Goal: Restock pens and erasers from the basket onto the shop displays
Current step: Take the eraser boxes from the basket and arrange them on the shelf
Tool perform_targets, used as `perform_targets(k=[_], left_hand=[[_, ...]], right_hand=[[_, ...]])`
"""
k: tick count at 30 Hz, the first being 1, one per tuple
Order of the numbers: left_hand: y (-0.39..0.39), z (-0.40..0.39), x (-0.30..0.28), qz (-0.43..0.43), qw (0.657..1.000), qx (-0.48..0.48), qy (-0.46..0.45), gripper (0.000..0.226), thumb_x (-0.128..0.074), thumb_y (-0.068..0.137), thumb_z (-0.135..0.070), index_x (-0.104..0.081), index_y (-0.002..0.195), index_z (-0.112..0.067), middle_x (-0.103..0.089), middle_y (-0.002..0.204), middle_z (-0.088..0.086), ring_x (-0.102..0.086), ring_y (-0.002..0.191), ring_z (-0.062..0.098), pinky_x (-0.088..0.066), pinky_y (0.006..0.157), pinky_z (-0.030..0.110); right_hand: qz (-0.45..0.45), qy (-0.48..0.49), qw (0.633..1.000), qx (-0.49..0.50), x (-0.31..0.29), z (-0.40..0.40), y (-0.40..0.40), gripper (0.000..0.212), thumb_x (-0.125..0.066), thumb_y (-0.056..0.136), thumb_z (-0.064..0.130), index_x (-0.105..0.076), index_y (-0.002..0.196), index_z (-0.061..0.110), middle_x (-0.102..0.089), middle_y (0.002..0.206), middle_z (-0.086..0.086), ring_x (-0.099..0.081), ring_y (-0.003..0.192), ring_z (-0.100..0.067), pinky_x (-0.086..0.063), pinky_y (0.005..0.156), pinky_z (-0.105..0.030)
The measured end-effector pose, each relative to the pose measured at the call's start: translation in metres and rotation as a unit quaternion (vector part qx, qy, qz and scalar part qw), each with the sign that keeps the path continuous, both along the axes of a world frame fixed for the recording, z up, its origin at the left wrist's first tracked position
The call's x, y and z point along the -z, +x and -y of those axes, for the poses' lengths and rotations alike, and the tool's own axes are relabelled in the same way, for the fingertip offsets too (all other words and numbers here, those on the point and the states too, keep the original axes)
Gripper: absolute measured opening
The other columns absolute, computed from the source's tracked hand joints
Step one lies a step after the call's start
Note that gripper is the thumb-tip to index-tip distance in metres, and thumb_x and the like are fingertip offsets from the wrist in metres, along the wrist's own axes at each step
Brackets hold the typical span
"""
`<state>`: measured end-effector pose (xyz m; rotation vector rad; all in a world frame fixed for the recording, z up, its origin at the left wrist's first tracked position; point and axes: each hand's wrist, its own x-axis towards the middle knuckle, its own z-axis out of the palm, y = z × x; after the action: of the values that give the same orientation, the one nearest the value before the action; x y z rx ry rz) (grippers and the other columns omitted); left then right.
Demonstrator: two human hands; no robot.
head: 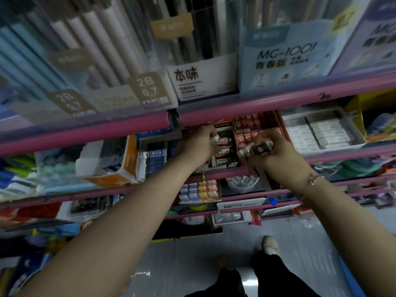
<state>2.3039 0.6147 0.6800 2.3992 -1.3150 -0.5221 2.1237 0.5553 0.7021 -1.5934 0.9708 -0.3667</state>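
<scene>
Both arms reach into the eraser shelf under the pink rail. My left hand pinches a small white eraser over the open display box of black-and-white erasers. Just to the right, my right hand grips a bundle of wrapped black-and-white erasers in front of the red eraser box. The basket is out of view.
Pen and 2B 0.7 lead boxes fill the shelf above. A tray of white erasers sits to the right, blue eraser boxes to the left. Lower pink shelves hold pastel erasers. Grey floor and my feet lie below.
</scene>
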Motion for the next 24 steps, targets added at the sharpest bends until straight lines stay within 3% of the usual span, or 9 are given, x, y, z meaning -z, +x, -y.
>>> perform_targets(k=[2,4,9,12,13,15,18,21,24], left_hand=[[-0.001,0.000,-0.002,-0.056,0.998,-0.025,-0.024,0.030,-0.074,0.080,-0.033,-0.055,0.102,-0.023,-0.056,0.095,-0.001,-0.052,0.074,0.012,-0.035,0.051,0.021],[-0.003,-0.002,-0.009,-0.181,0.978,-0.089,-0.060,0.040,-0.076,0.076,-0.039,-0.056,0.105,-0.019,-0.059,0.091,-0.003,-0.055,0.075,0.011,-0.039,0.052,0.023],[-0.016,-0.018,-0.023,-0.428,0.845,-0.296,-0.125,0.039,-0.075,0.074,-0.050,-0.066,0.092,-0.017,-0.067,0.063,-0.006,-0.055,0.042,0.003,-0.038,0.040,0.015],[-0.025,-0.019,-0.024,-0.474,0.797,-0.350,-0.127,0.043,-0.070,0.072,-0.060,-0.065,0.094,-0.024,-0.067,0.093,0.000,-0.064,0.078,0.009,-0.049,0.066,0.026],[-0.028,-0.020,-0.024,-0.472,0.792,-0.363,-0.136,0.043,-0.070,0.071,-0.062,-0.064,0.091,-0.024,-0.067,0.095,0.000,-0.064,0.081,0.010,-0.048,0.065,0.026],[-0.032,-0.021,-0.025,-0.460,0.786,-0.382,-0.159,0.045,-0.071,0.069,-0.063,-0.065,0.084,-0.021,-0.065,0.076,-0.001,-0.062,0.057,0.007,-0.047,0.047,0.022],[-0.032,-0.028,-0.027,-0.451,0.791,-0.378,-0.169,0.051,-0.071,0.071,-0.062,-0.066,0.092,-0.016,-0.062,0.055,-0.003,-0.055,0.034,0.002,-0.037,0.031,0.013],[-0.030,-0.038,-0.023,-0.452,0.815,-0.309,-0.191,0.034,-0.067,0.081,-0.050,-0.068,0.089,-0.017,-0.073,0.067,-0.001,-0.059,0.040,0.004,-0.036,0.035,0.014],[-0.025,-0.048,-0.020,-0.425,0.856,-0.203,-0.214,0.019,-0.064,0.088,-0.038,-0.068,0.084,-0.020,-0.073,0.070,-0.002,-0.069,0.057,0.008,-0.040,0.040,0.015]], right_hand=[[0.048,0.063,0.996,0.040,0.002,0.004,0.000,0.022,-0.073,0.076,0.007,-0.065,0.096,0.004,-0.070,0.084,-0.013,-0.066,0.076,-0.029,-0.054,0.066,-0.030],[0.093,0.109,0.988,0.061,0.004,0.008,0.000,0.015,-0.072,0.073,-0.001,-0.068,0.087,0.001,-0.071,0.080,-0.016,-0.064,0.071,-0.031,-0.050,0.057,-0.030],[0.149,0.166,0.974,0.045,0.006,0.004,0.012,0.021,-0.074,0.067,-0.006,-0.069,0.087,-0.001,-0.073,0.084,-0.016,-0.070,0.077,-0.032,-0.052,0.072,-0.037],[0.135,0.123,0.983,0.015,0.004,-0.006,0.024,0.048,-0.086,0.056,0.018,-0.068,0.095,-0.003,-0.072,0.083,-0.019,-0.069,0.077,-0.036,-0.054,0.075,-0.043],[0.128,0.108,0.986,0.016,0.002,-0.009,0.028,0.061,-0.087,0.050,0.026,-0.065,0.099,-0.003,-0.072,0.084,-0.020,-0.069,0.078,-0.037,-0.055,0.077,-0.046],[0.122,0.078,0.989,0.035,-0.001,-0.013,0.035,0.072,-0.088,0.047,0.031,-0.063,0.105,-0.003,-0.072,0.087,-0.018,-0.070,0.079,-0.036,-0.056,0.078,-0.051],[0.148,0.085,0.982,0.086,-0.006,-0.014,0.041,0.055,-0.087,0.057,0.020,-0.064,0.100,-0.005,-0.073,0.081,-0.018,-0.071,0.071,-0.037,-0.059,0.065,-0.050],[0.184,0.136,0.967,0.116,-0.010,-0.010,0.045,0.020,-0.080,0.067,0.006,-0.068,0.081,-0.003,-0.072,0.069,-0.017,-0.069,0.057,-0.034,-0.055,0.049,-0.036],[0.194,0.176,0.955,0.138,-0.010,-0.002,0.050,0.009,-0.075,0.069,-0.001,-0.068,0.072,-0.002,-0.071,0.065,-0.014,-0.069,0.056,-0.028,-0.054,0.052,-0.032]])
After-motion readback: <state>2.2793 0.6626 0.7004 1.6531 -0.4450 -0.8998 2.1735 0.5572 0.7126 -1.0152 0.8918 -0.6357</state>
